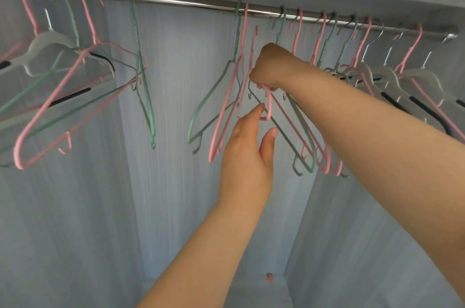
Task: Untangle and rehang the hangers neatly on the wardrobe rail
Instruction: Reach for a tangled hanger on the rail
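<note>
Wardrobe rail: runs across the top of frame, sloping down to the right. Centre hangers: hooks up on the rail, bodies tilted and crossing each other. Right hand, centre: fist closed round a pink hanger, its looped end pointing down. Left hand, just below: fingers relaxed and spread, index tip at that loop. More hangers are bunched at upper left and upper right.
</note>
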